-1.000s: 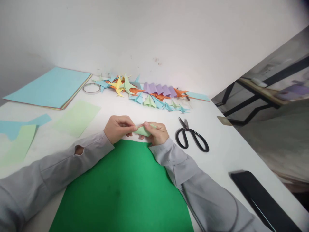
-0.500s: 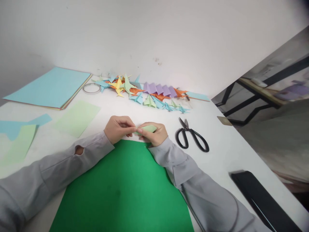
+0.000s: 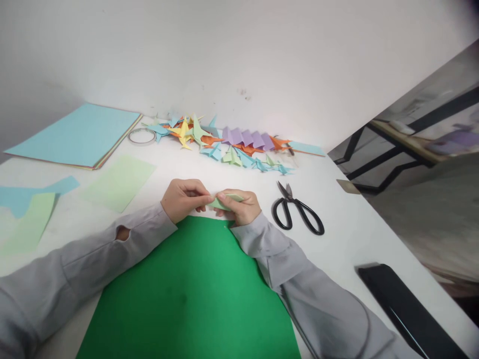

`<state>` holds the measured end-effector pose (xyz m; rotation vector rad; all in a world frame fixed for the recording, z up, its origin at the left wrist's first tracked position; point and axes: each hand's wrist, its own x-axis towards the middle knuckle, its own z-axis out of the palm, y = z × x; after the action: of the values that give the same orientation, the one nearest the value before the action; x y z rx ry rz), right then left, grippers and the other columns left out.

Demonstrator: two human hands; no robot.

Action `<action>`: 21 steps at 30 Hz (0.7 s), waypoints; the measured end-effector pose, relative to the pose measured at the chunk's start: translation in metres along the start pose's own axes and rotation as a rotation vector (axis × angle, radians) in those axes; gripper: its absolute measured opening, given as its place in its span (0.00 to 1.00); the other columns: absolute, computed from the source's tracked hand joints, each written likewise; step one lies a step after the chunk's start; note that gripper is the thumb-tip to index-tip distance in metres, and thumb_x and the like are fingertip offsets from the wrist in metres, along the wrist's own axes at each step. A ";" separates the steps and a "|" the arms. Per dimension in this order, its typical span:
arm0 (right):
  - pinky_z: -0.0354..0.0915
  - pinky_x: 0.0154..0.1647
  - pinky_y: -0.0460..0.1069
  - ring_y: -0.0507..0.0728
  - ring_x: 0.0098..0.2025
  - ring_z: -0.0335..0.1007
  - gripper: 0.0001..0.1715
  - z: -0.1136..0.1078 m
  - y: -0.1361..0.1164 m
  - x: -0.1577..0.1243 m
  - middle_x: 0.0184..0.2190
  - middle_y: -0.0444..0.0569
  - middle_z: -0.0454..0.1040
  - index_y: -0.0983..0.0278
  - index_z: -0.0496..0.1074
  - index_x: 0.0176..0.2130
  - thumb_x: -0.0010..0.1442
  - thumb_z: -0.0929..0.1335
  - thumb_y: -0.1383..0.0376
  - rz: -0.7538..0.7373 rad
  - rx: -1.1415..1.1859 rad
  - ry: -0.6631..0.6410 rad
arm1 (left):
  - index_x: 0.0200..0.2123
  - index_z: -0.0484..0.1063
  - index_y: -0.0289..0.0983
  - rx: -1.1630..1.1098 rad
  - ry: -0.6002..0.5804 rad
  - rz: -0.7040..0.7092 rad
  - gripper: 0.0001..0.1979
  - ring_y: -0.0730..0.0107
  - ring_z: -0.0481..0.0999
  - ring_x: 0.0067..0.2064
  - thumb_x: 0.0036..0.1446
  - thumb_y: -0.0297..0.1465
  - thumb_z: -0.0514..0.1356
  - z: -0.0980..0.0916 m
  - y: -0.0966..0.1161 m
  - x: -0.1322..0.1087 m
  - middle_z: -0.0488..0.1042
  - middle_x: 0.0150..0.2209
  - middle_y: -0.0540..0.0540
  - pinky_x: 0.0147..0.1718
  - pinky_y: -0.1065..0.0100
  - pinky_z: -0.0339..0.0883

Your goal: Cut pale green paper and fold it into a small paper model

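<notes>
A small folded piece of light green paper (image 3: 216, 203) is held between my two hands, above the far edge of a green sheet (image 3: 190, 289). My left hand (image 3: 187, 199) pinches its left tip between thumb and fingers. On the other side, my right hand (image 3: 243, 207) is closed around the paper, with the thumb laid on top. Part of the folded paper is hidden behind the right thumb and fingers. Black-handled scissors (image 3: 288, 199) lie with blades slightly apart to the right of my right hand.
Folded paper figures (image 3: 196, 132) and a purple pleated strip (image 3: 249, 138) line the wall. Left of them are a roll of tape (image 3: 142, 136) and a blue-topped paper stack (image 3: 78, 134). Loose green paper (image 3: 119, 182) and blue scraps (image 3: 62, 186) lie left; a black case (image 3: 404, 304) lies right.
My right thumb has shifted slightly up and left along the folded paper, and more of the paper shows below it. My left hand stays nearly still.
</notes>
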<state>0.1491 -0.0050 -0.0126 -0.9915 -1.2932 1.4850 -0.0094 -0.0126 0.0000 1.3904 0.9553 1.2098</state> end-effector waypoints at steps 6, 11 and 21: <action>0.60 0.17 0.44 0.50 0.16 0.65 0.16 -0.001 0.003 0.001 0.17 0.44 0.72 0.65 0.75 0.26 0.45 0.71 0.53 0.026 0.023 0.006 | 0.18 0.71 0.32 -0.008 0.012 -0.004 0.08 0.78 0.66 0.18 0.40 0.30 0.66 -0.001 0.000 0.001 0.68 0.16 0.52 0.17 0.74 0.61; 0.59 0.17 0.44 0.49 0.16 0.65 0.23 -0.003 0.003 0.002 0.15 0.45 0.72 0.66 0.76 0.27 0.47 0.69 0.48 0.024 0.009 -0.017 | 0.19 0.71 0.32 -0.003 0.007 -0.006 0.09 0.78 0.67 0.18 0.40 0.30 0.67 -0.001 -0.001 0.001 0.68 0.16 0.52 0.17 0.73 0.61; 0.61 0.17 0.46 0.53 0.16 0.67 0.33 -0.005 0.006 0.007 0.13 0.48 0.71 0.68 0.76 0.25 0.46 0.65 0.41 0.009 0.056 -0.060 | 0.18 0.71 0.33 0.000 0.008 -0.006 0.09 0.78 0.66 0.17 0.39 0.31 0.67 -0.001 -0.001 0.000 0.68 0.17 0.52 0.16 0.74 0.61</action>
<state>0.1509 0.0031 -0.0193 -0.9242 -1.2836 1.5599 -0.0106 -0.0118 -0.0010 1.3823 0.9642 1.2118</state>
